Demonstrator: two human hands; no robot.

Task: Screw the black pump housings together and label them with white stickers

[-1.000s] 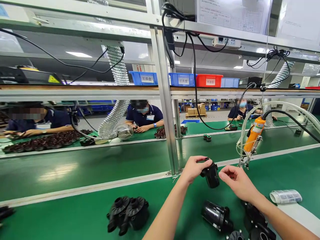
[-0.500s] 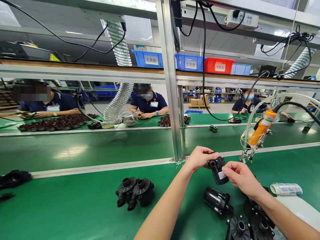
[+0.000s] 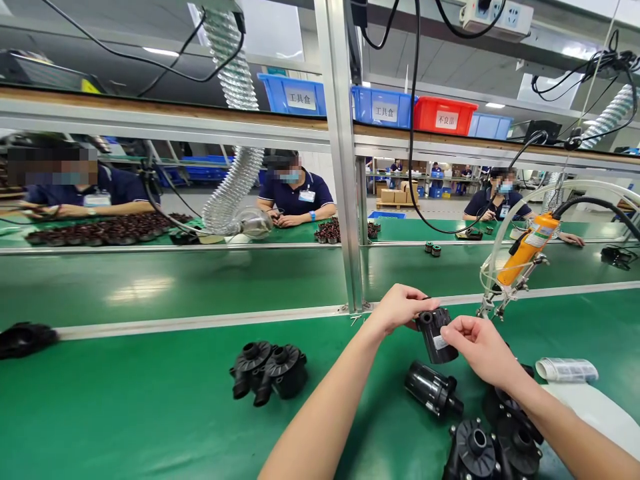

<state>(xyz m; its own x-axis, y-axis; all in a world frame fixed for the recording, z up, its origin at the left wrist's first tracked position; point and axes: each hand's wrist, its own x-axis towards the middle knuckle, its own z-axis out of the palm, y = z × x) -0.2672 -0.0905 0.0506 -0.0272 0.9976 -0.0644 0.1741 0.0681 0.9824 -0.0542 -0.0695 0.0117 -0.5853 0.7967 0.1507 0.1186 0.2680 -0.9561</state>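
Note:
My left hand (image 3: pixel 403 308) grips a small black plastic pump (image 3: pixel 431 328) by its upper end, tilted above the green bench. On the pump's side is a white label (image 3: pixel 439 343). The thumb and forefinger of my right hand (image 3: pixel 480 347) are pinched together at the label's right edge, against the pump. Just below lies another black pump (image 3: pixel 433 389) on its side. Several more pumps (image 3: pixel 475 448) are grouped under my right forearm, partly hidden by it. A roll of labels (image 3: pixel 567 369) with a white backing strip lies to the right.
Two black pumps (image 3: pixel 267 369) stand left of my forearm. An orange electric screwdriver (image 3: pixel 527 252) hangs on a stand behind my right hand. A metal post (image 3: pixel 345 200) rises at the bench's back edge. Co-workers sit across the line, beside piles of dark coiled parts (image 3: pixel 95 233).
The head view has tilted slightly down, so the background sits higher. Both hands stay on the pump, with the right fingers still pinched at its label.

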